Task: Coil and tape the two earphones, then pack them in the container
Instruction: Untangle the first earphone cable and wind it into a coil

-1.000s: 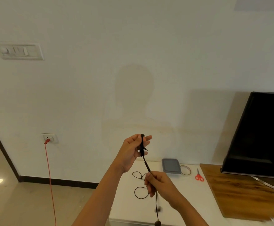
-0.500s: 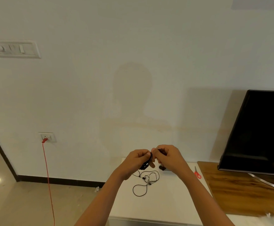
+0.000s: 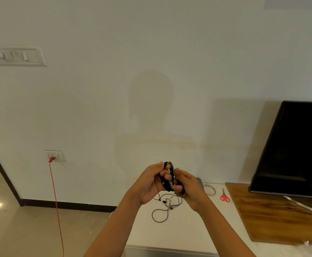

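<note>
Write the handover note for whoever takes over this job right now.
Left hand holds the first earphone, coiled round its fingers; right hand pinches the coil's lower part.
Second earphone lies loose on the table. Tape roll, scissors and the container, half hidden behind the right hand, sit further back.
Done: first coil almost wound.
Left: tape it, coil and tape the second, pack both.

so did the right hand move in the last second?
Yes, up: the right hand was below the red scissors in frame, now sits above them, against the coiled earphone.
</note>
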